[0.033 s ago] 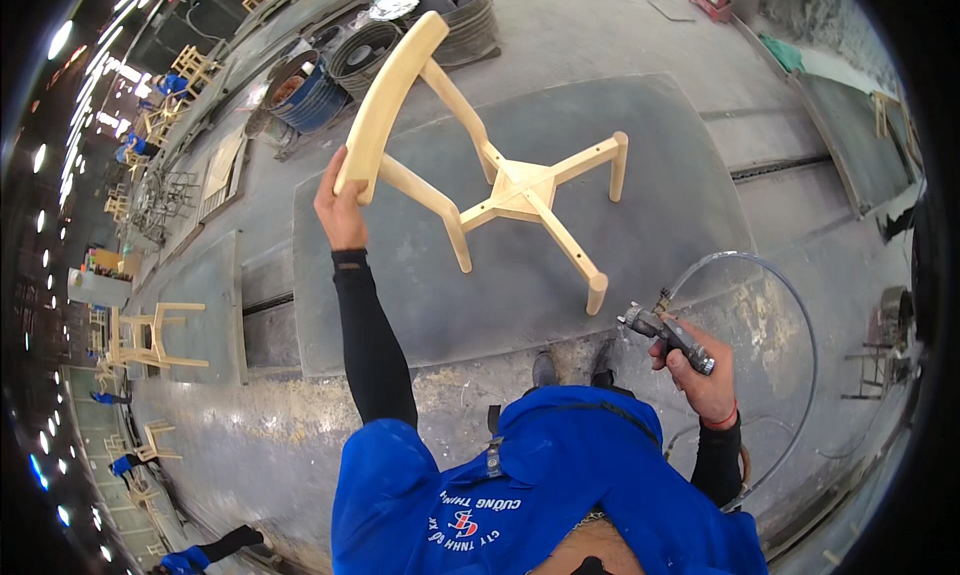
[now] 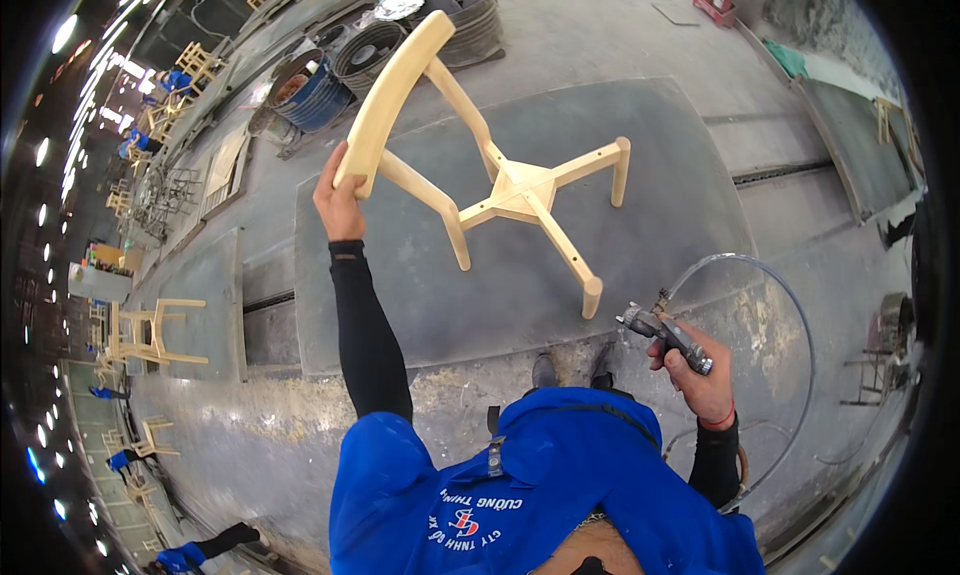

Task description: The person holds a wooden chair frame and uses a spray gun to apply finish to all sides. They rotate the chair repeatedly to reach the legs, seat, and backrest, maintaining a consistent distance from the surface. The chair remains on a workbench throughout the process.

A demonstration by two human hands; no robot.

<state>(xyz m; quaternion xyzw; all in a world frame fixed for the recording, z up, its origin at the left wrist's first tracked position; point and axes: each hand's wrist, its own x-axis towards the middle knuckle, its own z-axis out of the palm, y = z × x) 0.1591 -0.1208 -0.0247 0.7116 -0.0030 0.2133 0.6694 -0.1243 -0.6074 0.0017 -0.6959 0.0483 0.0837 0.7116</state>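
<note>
Off at my far left, unfinished pale wooden chair frames point(image 2: 150, 332) are standing on the grey floor point(image 2: 800, 95). My left hand point(image 2: 338, 197) is gripping the curved back rail of a pale bare-wood chair frame point(image 2: 505, 180), holding it tilted above a grey floor mat point(image 2: 660, 225), legs splaying outward. My right hand point(image 2: 700, 375) is wrapping closed around a metal spray gun point(image 2: 665, 333), its clear hose point(image 2: 790, 305) looping away rightward.

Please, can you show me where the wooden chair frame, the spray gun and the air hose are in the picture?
wooden chair frame point(image 2: 522, 188): head view, on the centre joint where its legs meet.
spray gun point(image 2: 668, 333): head view, on the metal body above the right hand.
air hose point(image 2: 790, 300): head view, on the curved clear loop.
</note>
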